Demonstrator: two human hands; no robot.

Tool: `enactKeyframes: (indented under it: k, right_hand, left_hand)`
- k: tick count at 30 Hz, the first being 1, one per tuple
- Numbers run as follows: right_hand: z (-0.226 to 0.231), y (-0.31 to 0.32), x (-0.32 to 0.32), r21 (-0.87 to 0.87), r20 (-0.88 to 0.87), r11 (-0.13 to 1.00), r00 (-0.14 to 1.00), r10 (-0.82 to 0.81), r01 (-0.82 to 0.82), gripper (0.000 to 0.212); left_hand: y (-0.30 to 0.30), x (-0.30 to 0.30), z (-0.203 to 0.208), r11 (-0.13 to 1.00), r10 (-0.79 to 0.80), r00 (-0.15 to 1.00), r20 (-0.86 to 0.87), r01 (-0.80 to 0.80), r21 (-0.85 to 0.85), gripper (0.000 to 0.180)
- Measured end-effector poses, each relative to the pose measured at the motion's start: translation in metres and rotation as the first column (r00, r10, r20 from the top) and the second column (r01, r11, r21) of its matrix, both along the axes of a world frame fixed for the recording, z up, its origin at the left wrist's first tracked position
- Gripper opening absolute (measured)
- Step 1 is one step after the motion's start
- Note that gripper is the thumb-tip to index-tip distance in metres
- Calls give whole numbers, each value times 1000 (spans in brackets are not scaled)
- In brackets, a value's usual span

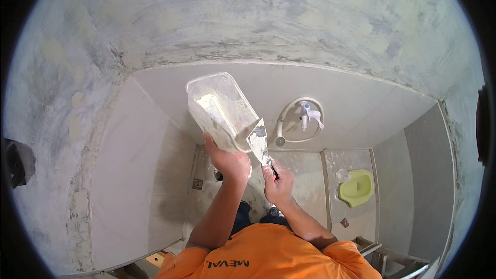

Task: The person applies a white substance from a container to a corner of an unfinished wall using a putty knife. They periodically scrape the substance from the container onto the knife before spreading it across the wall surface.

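My left hand grips a clear rectangular plastic tub from underneath, near its closest end. White paste lies along the inside of the tub, and its walls are smeared with it. In my right hand is a putty knife, its fingers wrapped round the dark and red handle. The knife's blade is coated in white paste and points up beside the tub's near right corner. Whether blade and tub touch, I cannot tell.
Ahead, the upper wall is streaked with paste above pale tiles. A white tap with a hose shower is mounted there. On the floor to the right sits a yellow-green squat toilet. A floor drain lies at left.
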State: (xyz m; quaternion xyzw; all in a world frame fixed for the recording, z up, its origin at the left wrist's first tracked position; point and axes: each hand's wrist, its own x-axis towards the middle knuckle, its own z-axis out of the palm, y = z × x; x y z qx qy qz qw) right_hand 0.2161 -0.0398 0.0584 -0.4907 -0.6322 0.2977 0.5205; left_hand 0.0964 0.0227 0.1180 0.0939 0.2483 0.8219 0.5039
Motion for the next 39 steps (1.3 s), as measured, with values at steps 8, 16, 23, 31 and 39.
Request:
enactKeyframes:
  k: [8,16,23,31,39]
  right_hand:
    - [-17,-40,82,-83,-43,984,985,-164,160,18]
    - [4,-38,109,-65,-200,937,916,-348,342,25]
    - [-10,-50,110,-19,-79,914,911,-405,405,20]
    - [-25,-65,148,-31,-144,918,907,-395,395,26]
    - [23,-57,143,-97,-72,891,890,-451,444,43]
  left_hand:
    - [10,66,-10,985,-161,986,-42,163,58,73]
    - [-28,150,-17,947,-292,950,-107,303,108,73]
    - [-11,160,-8,911,-382,921,-72,389,135,76]
    - [-4,136,19,923,-342,931,-129,359,139,80]
    - [-42,179,-21,909,-386,914,-124,400,115,70]
